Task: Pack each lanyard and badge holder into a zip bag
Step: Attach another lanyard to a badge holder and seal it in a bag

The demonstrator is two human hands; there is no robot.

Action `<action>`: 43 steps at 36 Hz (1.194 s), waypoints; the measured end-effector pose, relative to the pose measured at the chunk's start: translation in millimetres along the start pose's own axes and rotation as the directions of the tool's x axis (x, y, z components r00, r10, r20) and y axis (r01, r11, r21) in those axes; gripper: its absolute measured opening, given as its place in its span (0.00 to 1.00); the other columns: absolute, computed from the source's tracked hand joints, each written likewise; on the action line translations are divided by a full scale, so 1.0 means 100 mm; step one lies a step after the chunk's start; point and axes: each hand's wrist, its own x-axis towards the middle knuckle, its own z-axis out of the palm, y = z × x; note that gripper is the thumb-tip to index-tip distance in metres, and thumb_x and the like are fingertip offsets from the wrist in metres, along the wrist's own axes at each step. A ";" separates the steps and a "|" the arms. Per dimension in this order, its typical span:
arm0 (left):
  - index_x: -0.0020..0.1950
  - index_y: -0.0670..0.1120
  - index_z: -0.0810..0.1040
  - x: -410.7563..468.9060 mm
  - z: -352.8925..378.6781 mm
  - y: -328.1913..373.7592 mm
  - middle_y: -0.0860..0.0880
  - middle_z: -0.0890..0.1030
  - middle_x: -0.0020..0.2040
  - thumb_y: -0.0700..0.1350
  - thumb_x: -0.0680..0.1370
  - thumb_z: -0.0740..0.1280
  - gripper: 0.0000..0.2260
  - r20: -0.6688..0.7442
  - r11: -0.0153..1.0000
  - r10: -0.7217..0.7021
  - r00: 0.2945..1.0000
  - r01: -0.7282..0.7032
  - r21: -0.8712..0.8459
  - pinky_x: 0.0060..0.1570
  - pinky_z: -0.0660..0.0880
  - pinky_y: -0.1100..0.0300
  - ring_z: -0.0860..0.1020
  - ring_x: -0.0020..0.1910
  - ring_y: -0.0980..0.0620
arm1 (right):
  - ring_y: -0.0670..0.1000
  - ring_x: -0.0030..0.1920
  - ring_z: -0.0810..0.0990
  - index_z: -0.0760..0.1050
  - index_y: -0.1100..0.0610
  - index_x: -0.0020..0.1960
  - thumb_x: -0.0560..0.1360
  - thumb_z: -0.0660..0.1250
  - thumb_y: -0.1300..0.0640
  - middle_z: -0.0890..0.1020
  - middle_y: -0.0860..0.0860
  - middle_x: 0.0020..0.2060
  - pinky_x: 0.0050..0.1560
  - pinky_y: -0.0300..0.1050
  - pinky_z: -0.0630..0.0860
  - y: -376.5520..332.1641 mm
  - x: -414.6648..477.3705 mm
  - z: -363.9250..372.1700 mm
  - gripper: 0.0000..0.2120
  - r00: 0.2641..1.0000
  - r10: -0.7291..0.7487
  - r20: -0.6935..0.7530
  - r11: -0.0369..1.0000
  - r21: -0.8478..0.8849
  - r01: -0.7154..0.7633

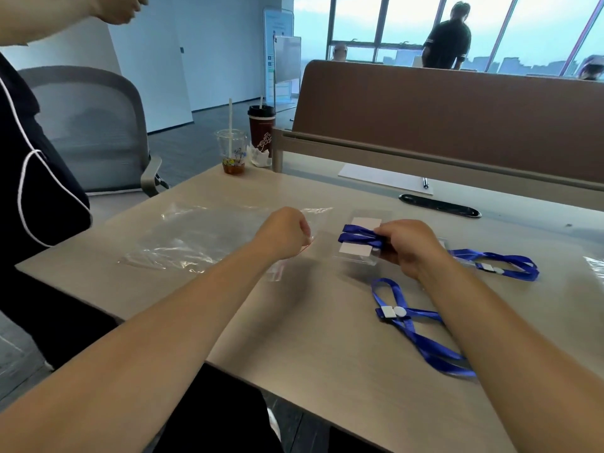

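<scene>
On the worktop [294, 338], zip bags [183, 243] lie to the left and a badge holder [358, 248] with a lanyard [358, 235] across it sits centre. Two more lanyards [415, 325] lie right of it. Two cups [230, 152] stand at the far left corner, with paper [382, 179] far right of them.

1. Clear badge holder [358, 253], wrapped in a folded blue lanyard [359, 235], at centre.
2. Clear zip bag [294, 253], mouth at its 9 o'clock.
3. Loose blue lanyards at 5 o'clock [415, 328] and 3 o'clock [503, 261].

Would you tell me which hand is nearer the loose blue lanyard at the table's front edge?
Right. The right hand sits just beyond the lanyard, holding a folded bundle; the left hand is farther left, pinching a zip bag.
</scene>
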 end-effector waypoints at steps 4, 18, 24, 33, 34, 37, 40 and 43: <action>0.48 0.43 0.83 -0.03 0.13 0.14 0.46 0.83 0.46 0.39 0.76 0.71 0.02 0.052 0.999 0.026 0.998 -0.025 -0.023 0.49 0.74 0.59 0.79 0.47 0.47 | 0.53 0.39 0.82 0.78 0.65 0.47 0.79 0.65 0.65 0.81 0.60 0.42 0.46 0.48 0.83 0.00 -0.07 -0.22 0.04 1.000 0.021 -0.006 1.000 -0.016 -0.021; 0.41 0.48 0.79 -0.01 0.54 0.44 0.51 0.81 0.43 0.38 0.74 0.68 0.05 0.094 0.997 0.072 0.993 -0.069 -0.036 0.39 0.71 0.63 0.78 0.43 0.52 | 0.55 0.43 0.86 0.77 0.66 0.56 0.79 0.65 0.64 0.84 0.61 0.48 0.39 0.46 0.82 0.07 -0.23 -0.66 0.08 0.980 0.134 0.150 0.988 -0.092 -0.121; 0.41 0.50 0.77 -0.01 0.61 0.48 0.52 0.80 0.44 0.38 0.74 0.69 0.07 0.104 0.992 0.127 0.986 -0.127 0.001 0.40 0.70 0.63 0.77 0.43 0.54 | 0.59 0.46 0.87 0.76 0.67 0.56 0.79 0.65 0.65 0.85 0.63 0.47 0.51 0.54 0.83 0.14 -0.18 -0.64 0.07 0.979 0.170 0.113 0.981 -0.109 -0.158; 0.45 0.50 0.78 0.00 0.59 0.46 0.51 0.80 0.48 0.42 0.76 0.70 0.04 0.087 0.965 0.214 0.973 -0.225 0.135 0.46 0.75 0.59 0.78 0.46 0.51 | 0.58 0.44 0.86 0.75 0.65 0.55 0.79 0.65 0.66 0.85 0.62 0.45 0.45 0.51 0.84 0.15 -0.11 -0.58 0.06 0.971 0.211 0.108 0.977 -0.054 -0.206; 0.46 0.50 0.78 0.00 0.59 0.46 0.51 0.80 0.48 0.43 0.76 0.71 0.04 0.085 0.959 0.230 0.969 -0.241 0.147 0.46 0.74 0.60 0.78 0.46 0.51 | 0.57 0.43 0.86 0.74 0.65 0.55 0.79 0.65 0.66 0.85 0.62 0.46 0.40 0.49 0.83 0.15 -0.11 -0.58 0.05 0.971 0.214 0.101 0.976 -0.045 -0.211; 0.47 0.50 0.77 0.00 0.59 0.47 0.51 0.80 0.49 0.43 0.78 0.70 0.03 0.087 0.950 0.255 0.963 -0.267 0.165 0.46 0.73 0.60 0.78 0.47 0.51 | 0.56 0.41 0.86 0.74 0.65 0.52 0.79 0.64 0.67 0.84 0.62 0.47 0.33 0.46 0.81 0.15 -0.11 -0.54 0.03 0.974 0.216 0.074 0.976 -0.011 -0.216; 0.49 0.50 0.77 0.01 0.60 0.47 0.52 0.80 0.49 0.41 0.80 0.66 0.03 0.083 0.949 0.273 0.959 -0.282 0.138 0.45 0.70 0.61 0.76 0.46 0.52 | 0.54 0.37 0.86 0.74 0.65 0.51 0.80 0.63 0.67 0.84 0.62 0.45 0.31 0.45 0.81 0.15 -0.11 -0.50 0.02 0.977 0.207 0.042 0.977 0.033 -0.209; 0.49 0.48 0.77 -0.01 0.60 0.49 0.50 0.81 0.50 0.40 0.80 0.61 0.06 0.065 0.952 0.286 0.956 -0.291 0.094 0.46 0.72 0.59 0.76 0.47 0.51 | 0.55 0.38 0.86 0.74 0.66 0.51 0.80 0.63 0.67 0.84 0.61 0.45 0.34 0.46 0.82 0.15 -0.10 -0.48 0.02 0.981 0.194 0.006 0.978 0.081 -0.194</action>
